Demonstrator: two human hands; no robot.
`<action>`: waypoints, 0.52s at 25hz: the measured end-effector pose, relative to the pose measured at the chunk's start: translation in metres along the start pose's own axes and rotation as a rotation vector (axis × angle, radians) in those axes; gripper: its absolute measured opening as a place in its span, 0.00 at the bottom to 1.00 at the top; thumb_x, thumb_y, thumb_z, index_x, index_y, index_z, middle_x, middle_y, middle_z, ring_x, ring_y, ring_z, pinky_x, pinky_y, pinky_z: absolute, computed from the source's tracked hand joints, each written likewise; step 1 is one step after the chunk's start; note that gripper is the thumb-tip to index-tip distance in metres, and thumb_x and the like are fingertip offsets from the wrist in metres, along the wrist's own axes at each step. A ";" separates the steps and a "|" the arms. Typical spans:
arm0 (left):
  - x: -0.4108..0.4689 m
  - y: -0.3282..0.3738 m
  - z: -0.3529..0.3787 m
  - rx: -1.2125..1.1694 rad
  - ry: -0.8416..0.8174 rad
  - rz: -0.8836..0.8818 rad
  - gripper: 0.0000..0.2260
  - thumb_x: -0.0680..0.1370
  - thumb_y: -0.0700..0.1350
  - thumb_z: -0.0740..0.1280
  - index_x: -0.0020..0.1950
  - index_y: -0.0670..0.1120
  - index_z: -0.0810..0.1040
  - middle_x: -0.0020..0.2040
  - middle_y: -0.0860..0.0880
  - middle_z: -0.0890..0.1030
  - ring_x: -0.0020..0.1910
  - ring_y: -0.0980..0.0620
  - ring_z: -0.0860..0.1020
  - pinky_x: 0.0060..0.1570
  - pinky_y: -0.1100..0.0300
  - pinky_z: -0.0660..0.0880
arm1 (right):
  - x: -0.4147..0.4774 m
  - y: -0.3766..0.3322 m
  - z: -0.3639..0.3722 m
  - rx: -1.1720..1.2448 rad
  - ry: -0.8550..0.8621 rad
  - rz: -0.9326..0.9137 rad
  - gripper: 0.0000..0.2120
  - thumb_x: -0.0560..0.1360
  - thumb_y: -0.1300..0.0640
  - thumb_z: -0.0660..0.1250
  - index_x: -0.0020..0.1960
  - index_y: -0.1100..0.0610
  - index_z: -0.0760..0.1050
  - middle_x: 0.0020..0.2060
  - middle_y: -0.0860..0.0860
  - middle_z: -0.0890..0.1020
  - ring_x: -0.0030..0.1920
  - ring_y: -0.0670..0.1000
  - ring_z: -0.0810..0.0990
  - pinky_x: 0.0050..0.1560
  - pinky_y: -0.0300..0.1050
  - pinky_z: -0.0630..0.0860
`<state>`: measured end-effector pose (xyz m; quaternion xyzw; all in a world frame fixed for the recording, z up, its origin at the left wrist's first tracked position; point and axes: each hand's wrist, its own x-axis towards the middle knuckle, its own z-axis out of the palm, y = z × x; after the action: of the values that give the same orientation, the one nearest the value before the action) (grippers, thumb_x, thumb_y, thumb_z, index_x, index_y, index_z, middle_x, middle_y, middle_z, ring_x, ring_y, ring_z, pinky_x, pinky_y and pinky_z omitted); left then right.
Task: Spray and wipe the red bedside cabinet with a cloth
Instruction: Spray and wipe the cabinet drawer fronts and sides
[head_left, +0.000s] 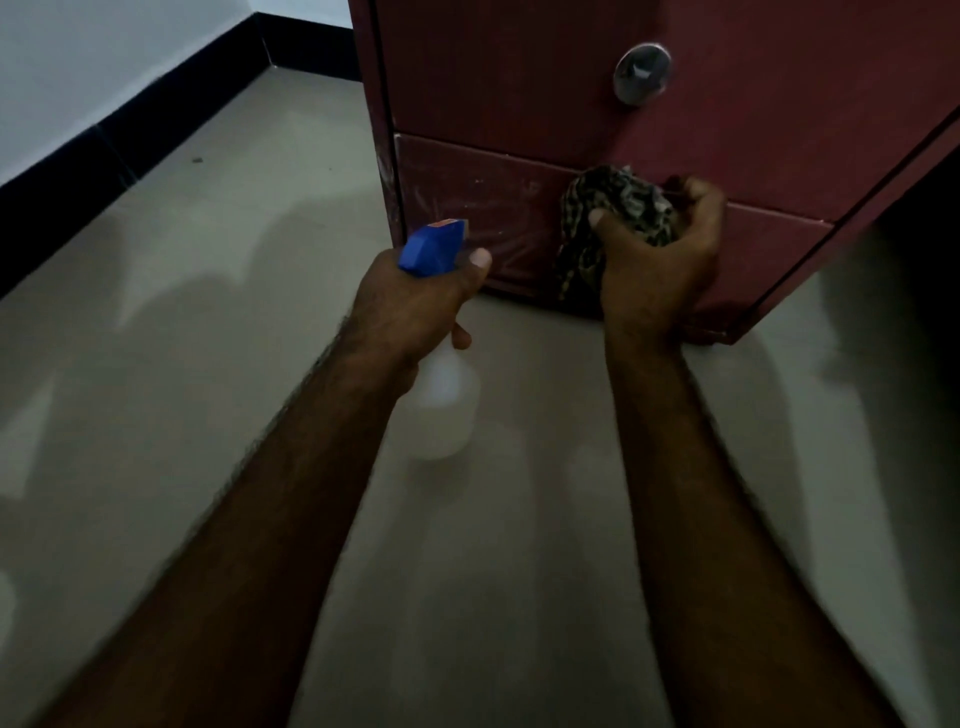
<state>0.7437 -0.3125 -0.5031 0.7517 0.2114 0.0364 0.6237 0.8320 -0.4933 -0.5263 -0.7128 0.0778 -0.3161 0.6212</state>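
Your two bare forearms reach up from 6 o'clock over the smooth pale floor (182, 364). Your left hand (415, 306) is wrapped tight around the neck of one spray bottle (441, 400), its blue angular trigger head poking out at 12 o'clock above the knuckles and its cloudy white plastic body hanging below the fist at 6 o'clock; the nozzle faces the cabinet (519, 78), just short of touching it. Your right hand (660, 260) is closed on one bunched cloth (618, 202), a dark patterned rag, pressed against the cabinet's lower panel, with the cloth at about 11 o'clock from the palm and a tail of it trailing down toward the floor. One cabinet fills the frame from 12 to 2 o'clock: dull red, flat-faced, streaked with pale smears on the lower panel, with one round shiny metal knob (641, 73) on its upper front.
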 end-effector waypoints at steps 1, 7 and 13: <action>0.000 -0.001 0.000 0.019 -0.004 -0.002 0.23 0.77 0.56 0.73 0.68 0.48 0.76 0.52 0.46 0.81 0.30 0.54 0.82 0.36 0.58 0.80 | 0.001 0.002 -0.002 0.005 0.007 0.013 0.32 0.62 0.61 0.83 0.61 0.65 0.74 0.54 0.57 0.83 0.53 0.53 0.84 0.54 0.47 0.82; -0.002 -0.003 0.002 0.046 0.015 0.001 0.22 0.77 0.56 0.73 0.67 0.50 0.75 0.50 0.48 0.81 0.30 0.55 0.82 0.27 0.66 0.75 | 0.006 0.008 -0.007 0.090 0.059 0.132 0.32 0.60 0.59 0.84 0.60 0.57 0.74 0.54 0.55 0.84 0.53 0.54 0.85 0.54 0.54 0.83; 0.000 -0.004 0.003 0.059 0.007 0.003 0.21 0.77 0.55 0.73 0.66 0.49 0.75 0.50 0.48 0.81 0.32 0.53 0.82 0.25 0.69 0.74 | 0.006 0.009 -0.015 0.252 0.073 0.304 0.32 0.60 0.62 0.82 0.62 0.57 0.74 0.52 0.52 0.85 0.46 0.47 0.86 0.41 0.44 0.83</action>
<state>0.7432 -0.3153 -0.5076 0.7700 0.2135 0.0337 0.6004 0.8314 -0.5112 -0.5319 -0.5974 0.1669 -0.2515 0.7430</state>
